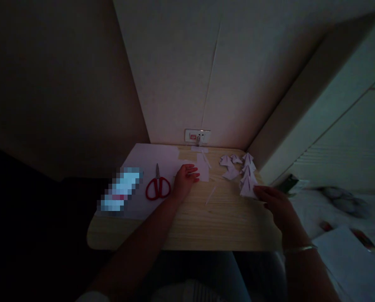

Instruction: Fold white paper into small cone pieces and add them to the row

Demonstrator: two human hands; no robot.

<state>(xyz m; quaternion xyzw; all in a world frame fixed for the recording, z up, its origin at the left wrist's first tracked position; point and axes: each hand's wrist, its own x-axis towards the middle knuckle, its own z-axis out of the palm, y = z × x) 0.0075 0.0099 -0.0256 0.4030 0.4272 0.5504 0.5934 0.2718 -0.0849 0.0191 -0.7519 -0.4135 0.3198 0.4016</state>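
Observation:
My right hand (274,202) pinches the lower right edge of a folded paper tree (247,178), which has stacked pointed tiers and lies at the table's right side. My left hand (186,179) is over the white paper pieces (203,170) near the middle, its fingers apart and slightly curved, with nothing seen in them. Smaller folded paper shapes (228,163) lie just left of the tree. Left of my left hand, scissors with red handles (158,188) rest on a large white sheet (137,161), blades pointing away from me.
A blurred-out bright phone-like screen (122,188) lies on the sheet's left part. Thin paper strips (210,196) are scattered on the wooden table (187,235). A wall socket (197,136) sits behind the table. Right of it, a pale surface (334,209) holds blurred items and white paper (347,256).

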